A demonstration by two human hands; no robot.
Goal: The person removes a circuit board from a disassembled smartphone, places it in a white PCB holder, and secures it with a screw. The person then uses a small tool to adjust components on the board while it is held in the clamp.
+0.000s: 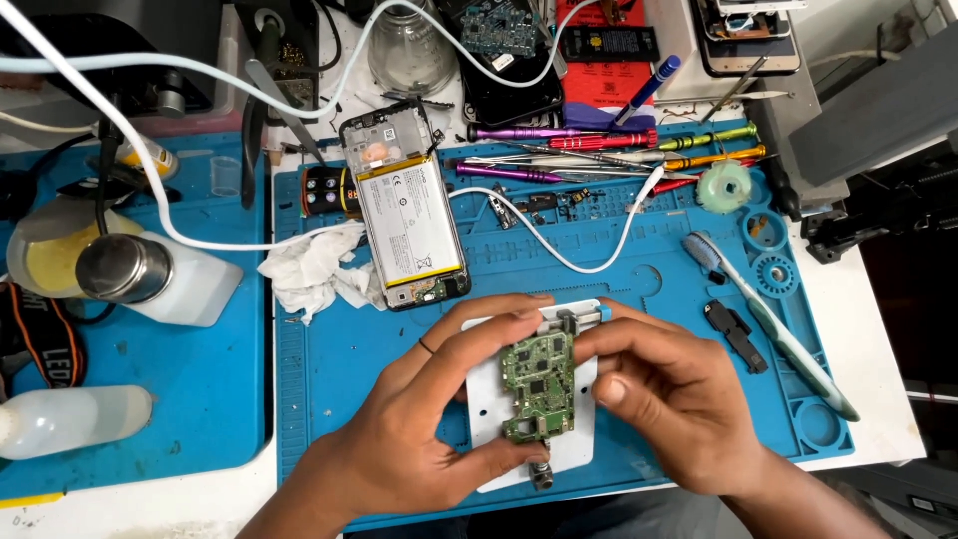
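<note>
A green phone circuit board (pixel 539 384) sits clamped in a white board holder (pixel 482 399) on the blue repair mat (pixel 619 250). My left hand (pixel 419 419) wraps around the holder's left side, thumb at its bottom edge near a metal knob (pixel 542 477), fingers over its top. My right hand (pixel 664 394) grips the holder's right edge, thumb beside the board. An opened phone (pixel 409 205) with its battery showing lies face down behind the holder.
A crumpled white tissue (pixel 314 271) lies left of the phone. Several screwdrivers (pixel 609 155) lie at the back of the mat, a toothbrush (pixel 773 329) at the right. A pump bottle (pixel 125 269) and a plastic bottle (pixel 70 419) stand left. A white cable (pixel 599 265) crosses the mat.
</note>
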